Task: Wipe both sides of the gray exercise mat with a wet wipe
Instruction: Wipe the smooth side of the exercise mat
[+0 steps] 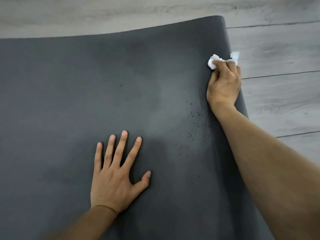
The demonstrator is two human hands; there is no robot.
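The gray exercise mat (72,94) lies spread on the floor and fills most of the view. Its far right corner curls up slightly. My left hand (116,172) rests flat on the mat near its middle, fingers straight and spread. My right hand (224,82) grips a crumpled white wet wipe (213,61) and holds it against the mat at its right edge, near the far corner. Part of the wipe sticks out past the edge over the floor. Small dark specks dot the mat below my right wrist.
A gray wood-plank floor (280,49) surrounds the mat at the top and the right. A paler, damp-looking patch runs across the mat's middle.
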